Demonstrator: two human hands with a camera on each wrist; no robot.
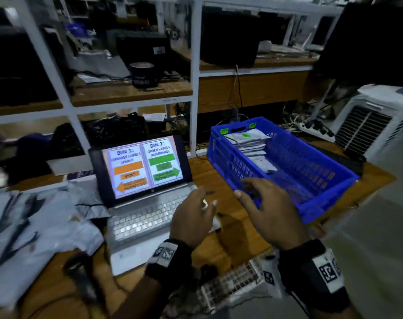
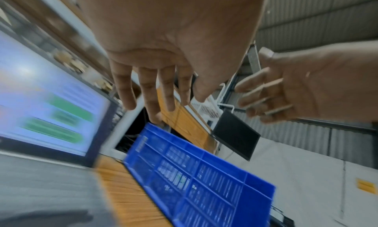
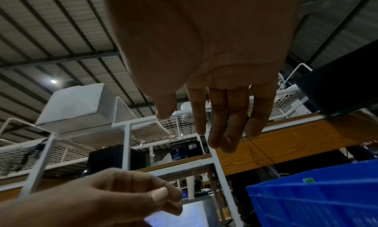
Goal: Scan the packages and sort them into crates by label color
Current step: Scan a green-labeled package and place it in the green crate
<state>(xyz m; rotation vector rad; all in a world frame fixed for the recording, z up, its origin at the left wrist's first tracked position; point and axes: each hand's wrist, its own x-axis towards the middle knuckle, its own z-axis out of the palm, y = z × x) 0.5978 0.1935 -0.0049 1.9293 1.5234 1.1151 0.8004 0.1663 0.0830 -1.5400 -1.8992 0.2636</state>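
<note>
Left hand [image 1: 191, 223]: held over the laptop [image 1: 147, 217], fingers loosely spread, nothing gripped.
Right hand [image 1: 268, 214]: raised at the crate [image 1: 310, 180] edge, fingers spread, empty.
Packages [image 1: 247, 140]: stacked inside the crate; labels mostly hidden.
Pile [image 1: 32, 224]: blurred, left, partly cut off.

Warehouse packing station, white metal shelving [image 1: 195, 65] behind a wooden desk [image 1: 218, 176], corrugated roof [image 3: 51, 36], sorting-guide laptop [image 1: 140, 166], blue crate [image 1: 322, 180] right
</note>
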